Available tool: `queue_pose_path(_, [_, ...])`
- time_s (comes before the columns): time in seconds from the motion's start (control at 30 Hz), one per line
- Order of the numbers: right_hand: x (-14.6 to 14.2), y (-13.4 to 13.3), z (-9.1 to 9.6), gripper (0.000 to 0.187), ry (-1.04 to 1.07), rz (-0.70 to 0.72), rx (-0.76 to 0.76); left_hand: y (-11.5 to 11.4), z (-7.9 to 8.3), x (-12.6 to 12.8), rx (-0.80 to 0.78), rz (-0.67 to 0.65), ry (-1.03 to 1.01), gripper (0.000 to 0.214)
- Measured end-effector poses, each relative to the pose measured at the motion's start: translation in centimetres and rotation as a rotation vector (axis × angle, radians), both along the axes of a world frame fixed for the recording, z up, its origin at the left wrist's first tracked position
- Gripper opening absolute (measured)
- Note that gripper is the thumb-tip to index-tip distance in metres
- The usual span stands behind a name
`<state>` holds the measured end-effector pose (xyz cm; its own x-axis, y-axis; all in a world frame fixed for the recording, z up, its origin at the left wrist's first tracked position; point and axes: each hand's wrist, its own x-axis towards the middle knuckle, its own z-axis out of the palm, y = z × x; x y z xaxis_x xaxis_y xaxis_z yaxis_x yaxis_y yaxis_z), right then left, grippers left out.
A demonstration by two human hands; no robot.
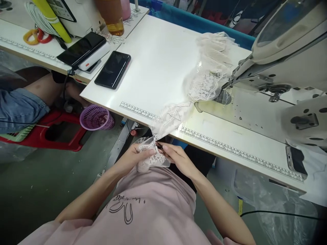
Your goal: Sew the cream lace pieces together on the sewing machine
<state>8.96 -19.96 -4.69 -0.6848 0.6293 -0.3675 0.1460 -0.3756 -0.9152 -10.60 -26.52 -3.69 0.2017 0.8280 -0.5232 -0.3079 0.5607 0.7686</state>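
A strip of white lace [176, 114] runs from under the sewing machine's presser foot [226, 86], over the front edge of the white table [158, 64], down to my lap. My left hand [136, 154] is closed on the bunched end of the lace below the table edge. My right hand [176, 156] pinches the same lace just beside it, fingers pressed together. Both hands sit close together above my pink shirt. More lace lies piled behind the machine's needle [214, 46].
A white sewing machine [286, 68] fills the right side. A black phone [112, 69] lies on the table's left part; another phone [296, 160] lies at the right. A neighbouring table holds a phone, scissors and a bottle. A purple basket [95, 117] and another person's legs are at left.
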Motion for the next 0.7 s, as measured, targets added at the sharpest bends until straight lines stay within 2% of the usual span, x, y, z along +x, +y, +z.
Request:
queue_pose_path(0.27, [1.4,-1.1,0.1,0.046,-0.062,0.023,-0.019,-0.6,-0.3,-0.2,0.088,0.070,0.360,0.030])
queue_pose_path(0.43, [-0.5,-0.8,0.4,0.042,0.007,-0.024,-0.021,-1.6,-0.6,0.1,0.097,0.102,0.403,0.034])
queue_pose_path(0.57, [-1.5,-0.2,0.3,0.034,0.057,0.005,0.016,-1.8,-0.5,0.5,0.100,0.116,0.427,0.039])
queue_pose_path(0.7, [-1.9,-0.2,0.5,0.036,0.066,0.001,-0.023,-1.7,-0.2,0.6,0.104,0.123,0.417,0.040])
